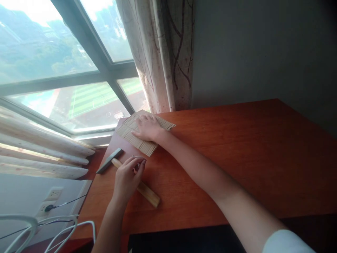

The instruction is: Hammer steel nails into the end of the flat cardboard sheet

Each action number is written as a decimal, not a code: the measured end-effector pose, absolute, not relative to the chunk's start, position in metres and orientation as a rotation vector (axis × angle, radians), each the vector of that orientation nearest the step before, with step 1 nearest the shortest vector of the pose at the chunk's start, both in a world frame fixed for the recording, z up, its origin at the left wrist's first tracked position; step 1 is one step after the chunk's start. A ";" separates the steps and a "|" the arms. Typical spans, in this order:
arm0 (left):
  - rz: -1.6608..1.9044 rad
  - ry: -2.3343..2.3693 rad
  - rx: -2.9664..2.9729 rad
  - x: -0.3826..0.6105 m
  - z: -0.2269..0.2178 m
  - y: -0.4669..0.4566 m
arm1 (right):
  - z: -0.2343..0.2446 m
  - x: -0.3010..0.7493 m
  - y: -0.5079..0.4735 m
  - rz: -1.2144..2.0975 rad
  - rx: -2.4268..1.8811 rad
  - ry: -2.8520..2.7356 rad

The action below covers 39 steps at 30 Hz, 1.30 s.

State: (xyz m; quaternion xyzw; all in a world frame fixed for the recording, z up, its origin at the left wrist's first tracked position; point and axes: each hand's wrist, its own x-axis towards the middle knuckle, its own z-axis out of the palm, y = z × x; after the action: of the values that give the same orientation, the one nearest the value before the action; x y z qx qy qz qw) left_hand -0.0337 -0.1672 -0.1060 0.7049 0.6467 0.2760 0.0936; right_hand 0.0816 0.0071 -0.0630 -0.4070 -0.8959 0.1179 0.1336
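My right hand (147, 128) lies flat with fingers spread on a tan sheet of narrow slats (144, 144), like bamboo strips or ribbed cardboard, at the table's window end. Nearer to me, my left hand (128, 175) is closed in a pinch. A thin dark sliver shows at its fingertips, too small to name. Beneath that hand lies a wooden tool with a pale rounded end (116, 162) and a broad flat block (149, 195); its middle is hidden. A dark grey bar (110, 161) rests left of it, along the table's edge.
The reddish-brown table (237, 151) stretches far to the right. A window (89, 102) and curtains (163, 56) border it. White cables (76, 225) and a wall socket (54, 194) are at lower left. Something black (181, 240) lies along the near edge.
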 end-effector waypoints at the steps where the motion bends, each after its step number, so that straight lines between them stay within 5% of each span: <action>1: 0.814 1.910 2.088 -0.033 -0.106 -0.167 | -0.062 0.078 0.009 0.345 -1.177 -2.598; 18: 0.847 1.570 2.080 0.050 -0.095 -0.167 | -0.047 0.139 -0.037 0.267 -1.102 -2.306; 24: 0.804 1.431 2.162 0.118 -0.096 -0.154 | -0.090 0.226 -0.084 0.717 -0.979 -1.514; 30: 1.088 1.405 1.832 0.152 -0.121 -0.130 | -0.135 0.241 -0.093 1.618 -0.841 -0.970; 39: 1.317 1.159 1.080 0.152 -0.144 -0.129 | -0.131 0.234 -0.100 1.657 -0.910 -1.218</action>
State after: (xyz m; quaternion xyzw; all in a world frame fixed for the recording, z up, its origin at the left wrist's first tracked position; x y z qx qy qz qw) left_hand 0.1522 -0.1294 -0.1443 0.4495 0.4823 0.5479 0.5148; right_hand 0.2338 -0.1005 -0.1313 -0.3649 -0.4887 0.6645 0.4317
